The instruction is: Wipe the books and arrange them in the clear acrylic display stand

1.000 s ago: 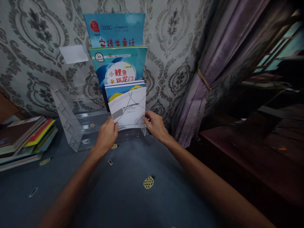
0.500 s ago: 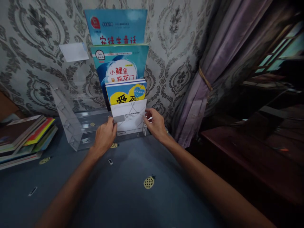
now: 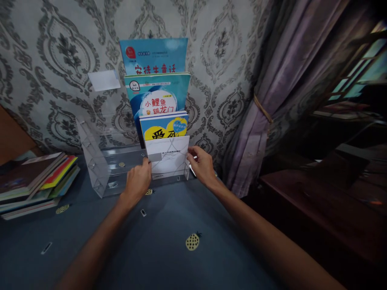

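Observation:
A white booklet (image 3: 169,159) stands in the front tier at the right end of a clear acrylic tiered rack (image 3: 96,167). My left hand (image 3: 138,177) is closed at the booklet's left edge, and my right hand (image 3: 202,165) pinches its right edge with thumb and fingers. Behind the booklet rises a yellow and blue book (image 3: 151,131), partly covered. Farther back are a teal book (image 3: 178,88) with a round white title patch and, tallest, a blue book (image 3: 154,48) with red characters.
On the left of the patterned blue tablecloth (image 3: 151,249) lies a pile of books (image 3: 36,181). A white label (image 3: 104,80) shows above the rack before the wallpaper. A tied purple curtain (image 3: 250,153) hangs at right, beside a dark red surface (image 3: 317,209).
The view has tilted up a little, so everything sits lower and slightly right. Both hands stay at the white booklet's sides; the books keep their places in the rack.

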`<state>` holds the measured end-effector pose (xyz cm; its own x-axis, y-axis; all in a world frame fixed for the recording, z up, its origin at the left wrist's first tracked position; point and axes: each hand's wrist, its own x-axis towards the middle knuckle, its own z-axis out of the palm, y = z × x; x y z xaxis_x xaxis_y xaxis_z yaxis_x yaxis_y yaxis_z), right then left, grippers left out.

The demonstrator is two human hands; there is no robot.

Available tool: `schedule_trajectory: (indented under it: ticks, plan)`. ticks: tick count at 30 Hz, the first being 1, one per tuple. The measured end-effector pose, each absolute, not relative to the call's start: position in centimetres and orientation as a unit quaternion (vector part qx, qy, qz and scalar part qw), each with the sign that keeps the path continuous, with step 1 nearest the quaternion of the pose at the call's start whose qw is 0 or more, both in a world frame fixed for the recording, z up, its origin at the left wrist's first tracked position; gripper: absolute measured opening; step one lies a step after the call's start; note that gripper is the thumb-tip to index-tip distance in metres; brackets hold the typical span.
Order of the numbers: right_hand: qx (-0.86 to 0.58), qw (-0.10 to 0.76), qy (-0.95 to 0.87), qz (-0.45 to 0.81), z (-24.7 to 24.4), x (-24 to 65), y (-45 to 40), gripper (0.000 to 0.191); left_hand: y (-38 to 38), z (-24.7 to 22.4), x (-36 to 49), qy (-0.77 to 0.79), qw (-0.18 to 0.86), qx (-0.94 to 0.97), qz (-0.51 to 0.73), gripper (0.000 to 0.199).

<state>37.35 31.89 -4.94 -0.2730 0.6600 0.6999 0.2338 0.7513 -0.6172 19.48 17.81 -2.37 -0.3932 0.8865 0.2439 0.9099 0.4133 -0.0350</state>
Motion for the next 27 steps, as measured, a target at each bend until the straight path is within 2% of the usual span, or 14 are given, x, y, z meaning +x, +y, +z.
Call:
schedule_trajectory:
  ticks: [27]
  plan:
    - [-0.272,0.545,-0.741,0.283,-5.00,37.05,31.88,0.021,17.56,-2.31,19.85,-0.836,0.119,-0.536,-0.011,0.042]
